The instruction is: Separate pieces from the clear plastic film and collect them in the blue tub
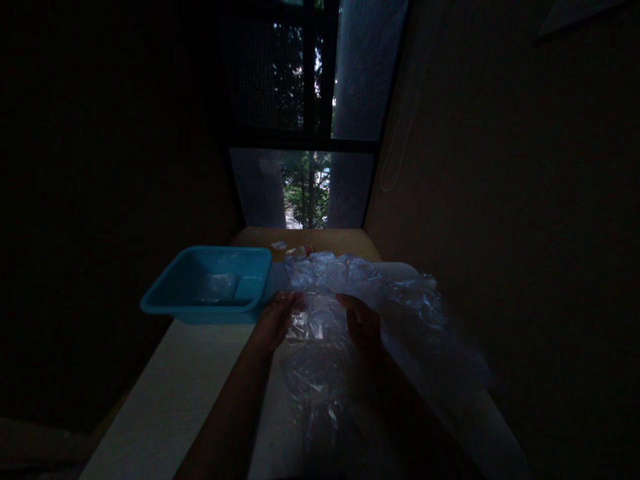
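A clear plastic bag point(317, 321) is stretched between my two hands over the middle of the white table. My left hand point(277, 320) grips its left side, fingers closed near the upper corner. On the opposite side, my right hand point(361, 323) pinches the bag's upper right edge. Below them, more crumpled clear plastic point(320, 380) lies on the table between my forearms. Whether anything is inside the held bag is too dark to tell.
A blue basin point(250, 309) with a clear packet point(220, 287) inside stands at the table's point(185, 387) back left. Crumpled clear plastic point(350, 270) lies behind my hands, with more plastic point(425, 333) to the right. A window point(305, 190) is beyond.
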Demonstrator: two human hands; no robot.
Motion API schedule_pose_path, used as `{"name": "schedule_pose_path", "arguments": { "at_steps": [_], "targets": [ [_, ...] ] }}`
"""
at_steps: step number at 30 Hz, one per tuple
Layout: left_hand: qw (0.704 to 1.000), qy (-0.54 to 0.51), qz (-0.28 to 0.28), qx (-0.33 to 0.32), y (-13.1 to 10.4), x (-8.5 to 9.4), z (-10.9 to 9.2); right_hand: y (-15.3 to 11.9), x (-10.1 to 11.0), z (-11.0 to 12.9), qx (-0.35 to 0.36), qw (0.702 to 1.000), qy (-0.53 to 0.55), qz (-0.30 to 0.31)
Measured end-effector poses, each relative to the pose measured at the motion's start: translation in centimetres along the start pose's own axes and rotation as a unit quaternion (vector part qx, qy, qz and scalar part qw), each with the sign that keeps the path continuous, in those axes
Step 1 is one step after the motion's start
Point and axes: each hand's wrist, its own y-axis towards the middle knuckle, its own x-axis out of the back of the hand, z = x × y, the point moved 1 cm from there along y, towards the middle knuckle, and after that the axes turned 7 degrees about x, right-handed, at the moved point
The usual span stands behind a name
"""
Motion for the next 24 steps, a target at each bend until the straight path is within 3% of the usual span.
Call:
{"name": "schedule_pose_path", "arguments": {
  "at_steps": [6, 12, 17, 21, 24],
  "targets": [
    [0.999, 0.032, -0.010, 0.006, -0.1, 0.2, 0.0, 0.1, -0.1, -0.8, -0.108, 0.993, 0.032, -0.014],
    [0.997, 0.080, -0.011, 0.011, 0.0, 0.4, 0.0, -0.2, -0.8, -2.3, -0.256, 0.955, 0.137, -0.052],
    [0.996, 0.075, -0.020, 0.052, 0.3, 0.8, 0.1, -0.2, -1.0, -2.8, -0.303, 0.936, 0.178, -0.030],
    [0.994, 0.027, -0.004, 0.109, 0.2, 0.5, -0.2, 0.1, -0.7, -2.5, -0.333, 0.923, 0.188, -0.048],
    [0.995, 0.033, 0.018, 0.088, 0.0, 0.1, -0.4, 0.4, -0.4, -2.1, -0.356, 0.909, 0.204, -0.068]
  ]
}}
